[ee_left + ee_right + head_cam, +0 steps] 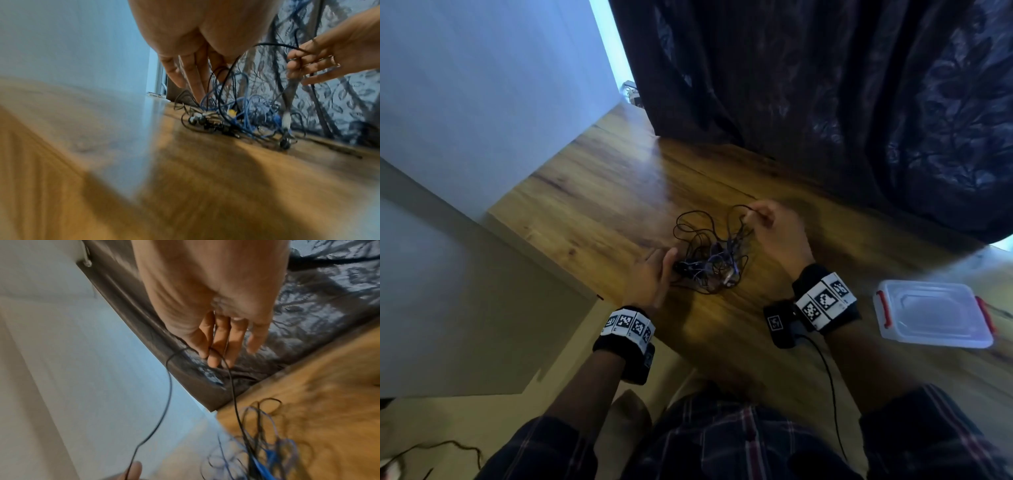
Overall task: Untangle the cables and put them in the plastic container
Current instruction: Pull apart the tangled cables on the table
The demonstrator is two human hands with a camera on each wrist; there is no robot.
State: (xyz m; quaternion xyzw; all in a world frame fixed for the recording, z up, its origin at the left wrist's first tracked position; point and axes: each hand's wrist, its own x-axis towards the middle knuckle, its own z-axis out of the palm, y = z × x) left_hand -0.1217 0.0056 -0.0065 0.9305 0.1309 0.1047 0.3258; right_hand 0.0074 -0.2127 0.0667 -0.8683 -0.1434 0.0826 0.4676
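A tangle of thin black and blue cables lies on the wooden table. My right hand is raised above the tangle's far right side and pinches a loop of black cable between thumb and fingers. In the right wrist view the right hand has the cable running down from it into the tangle. My left hand is at the tangle's left edge with straight fingers reaching down among the cables. The clear plastic container, with red latches and its lid on, sits to the right.
A dark patterned curtain hangs over the table's far edge. A white wall stands at the left, where the table ends. A black wire runs from my right wrist band towards my body.
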